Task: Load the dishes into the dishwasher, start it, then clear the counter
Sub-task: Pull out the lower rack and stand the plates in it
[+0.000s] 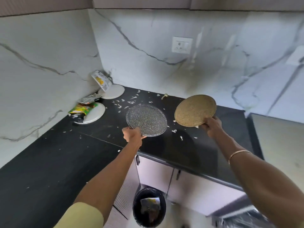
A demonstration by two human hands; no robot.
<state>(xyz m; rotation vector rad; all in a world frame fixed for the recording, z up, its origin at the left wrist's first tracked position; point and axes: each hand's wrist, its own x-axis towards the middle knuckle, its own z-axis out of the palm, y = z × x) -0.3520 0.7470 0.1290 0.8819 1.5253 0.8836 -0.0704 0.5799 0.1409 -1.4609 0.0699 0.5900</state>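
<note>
My left hand (131,134) grips the near rim of a dark speckled plate (146,120), held about level just above the black counter (49,162). A tan speckled plate (195,110) is tilted up off the counter, and my right hand (212,125) holds it by its lower right edge. Two white plates stay on the counter near the corner: one (97,114) has a green snack wrapper (83,109) lying on it, the other (115,91) sits under a white and yellow packet (102,80) that leans on the wall.
White food scraps (130,101) are scattered over the counter around the plates. A black bin (148,207) lined with a bag stands on the floor below the counter edge, with rubbish in it. Pale cabinet doors (154,173) are under the counter. A wall socket (181,45) sits above.
</note>
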